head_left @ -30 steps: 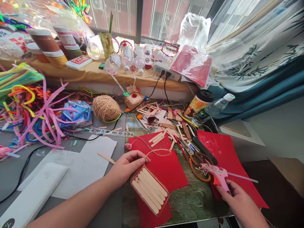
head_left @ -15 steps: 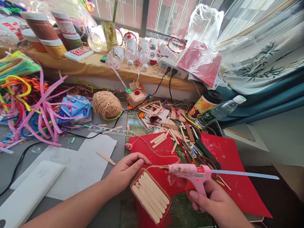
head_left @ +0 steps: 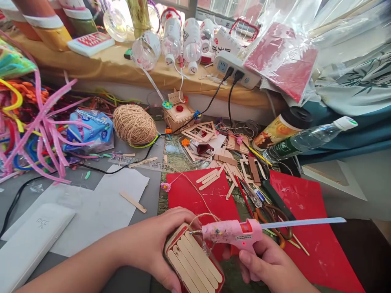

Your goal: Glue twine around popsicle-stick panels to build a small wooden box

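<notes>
My left hand [head_left: 166, 244] is wrapped round a small box [head_left: 195, 262] topped with a row of wooden craft sticks and edged in red and twine. In my right hand [head_left: 262, 260] is a pink hot glue gun [head_left: 233, 232], a long pale glue stick [head_left: 305, 222] poking out of its back. The gun's metal nozzle rests at or just above the box's upper right edge; contact cannot be made out. From there a strand of twine [head_left: 200, 194] runs up to a small pink flower [head_left: 165, 186] on the red sheet.
Red sheets [head_left: 195, 195] lie under loose craft sticks [head_left: 209, 179], scissors [head_left: 276, 228] and a utility knife [head_left: 255, 195]. A twine ball [head_left: 134, 125], pipe cleaners [head_left: 45, 118] and a white power bank [head_left: 39, 244] are left. A cup [head_left: 281, 128] and water bottle [head_left: 308, 138] stand right.
The glue gun has moved left and down, bringing its nozzle to the box edge. My left hand has shifted from the box's corner to a fuller grip round its side. The view has tilted down.
</notes>
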A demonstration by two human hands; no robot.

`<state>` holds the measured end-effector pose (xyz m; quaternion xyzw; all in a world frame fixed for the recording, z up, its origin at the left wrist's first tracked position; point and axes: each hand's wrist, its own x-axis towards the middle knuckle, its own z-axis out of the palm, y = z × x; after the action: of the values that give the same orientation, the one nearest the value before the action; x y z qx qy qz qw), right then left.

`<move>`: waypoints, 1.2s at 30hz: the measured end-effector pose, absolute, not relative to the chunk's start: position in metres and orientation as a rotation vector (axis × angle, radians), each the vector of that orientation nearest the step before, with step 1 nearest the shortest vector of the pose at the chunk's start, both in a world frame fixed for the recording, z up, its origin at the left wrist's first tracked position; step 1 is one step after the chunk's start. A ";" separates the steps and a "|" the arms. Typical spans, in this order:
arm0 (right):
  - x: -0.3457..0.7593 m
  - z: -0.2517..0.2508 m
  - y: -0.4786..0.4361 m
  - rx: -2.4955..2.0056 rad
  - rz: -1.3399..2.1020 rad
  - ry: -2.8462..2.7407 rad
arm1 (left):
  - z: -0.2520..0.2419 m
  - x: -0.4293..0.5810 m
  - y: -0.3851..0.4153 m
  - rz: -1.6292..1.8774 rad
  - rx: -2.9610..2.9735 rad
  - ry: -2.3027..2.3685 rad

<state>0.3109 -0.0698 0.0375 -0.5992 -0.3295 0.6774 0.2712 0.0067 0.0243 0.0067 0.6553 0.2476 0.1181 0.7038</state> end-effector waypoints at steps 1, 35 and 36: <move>0.309 0.039 -0.069 -1.621 1.819 -0.883 | 0.005 0.007 0.025 0.261 1.476 0.548; 0.311 0.044 -0.070 -1.725 1.742 -1.032 | -0.008 0.007 0.021 0.273 1.590 0.585; 0.311 0.044 -0.070 -1.727 1.741 -1.036 | -0.008 0.007 0.021 0.271 1.591 0.585</move>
<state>0.3106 -0.0697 0.0440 -0.6301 -0.3782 0.6353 0.2375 0.0067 0.0214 -0.0085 0.7014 0.2580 0.1196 0.6536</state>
